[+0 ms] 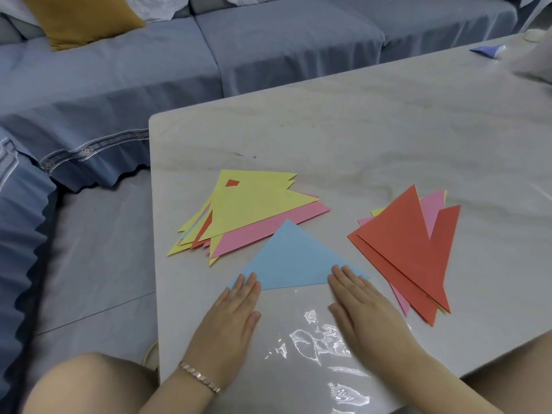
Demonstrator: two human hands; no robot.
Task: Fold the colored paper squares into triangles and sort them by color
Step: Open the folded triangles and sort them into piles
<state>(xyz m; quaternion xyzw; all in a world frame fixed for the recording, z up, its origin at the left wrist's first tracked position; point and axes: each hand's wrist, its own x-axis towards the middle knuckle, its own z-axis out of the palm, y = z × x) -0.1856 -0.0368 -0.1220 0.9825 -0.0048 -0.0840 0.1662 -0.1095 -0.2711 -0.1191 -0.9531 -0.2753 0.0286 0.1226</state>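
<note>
A light blue paper triangle (291, 258) lies flat on the pale marble table (373, 130), its long edge toward me. My left hand (231, 318) lies flat with straight fingers, the fingertips pressing the triangle's left corner. My right hand (361, 306) is flat too, with its fingertips on the right corner. Behind the blue triangle at the left sits a mixed heap of folded triangles (248, 210), mostly yellow over pink, with red and blue edges showing. To the right lies a second heap (412, 249) with red triangles on top and pink and yellow ones beneath.
A blue sofa (179, 70) with a mustard cushion (77, 19) runs behind and to the left of the table. At the table's far right corner lie a small blue paper piece (485, 51) and a blurred white object (534, 64). My bare knees are at the bottom edge.
</note>
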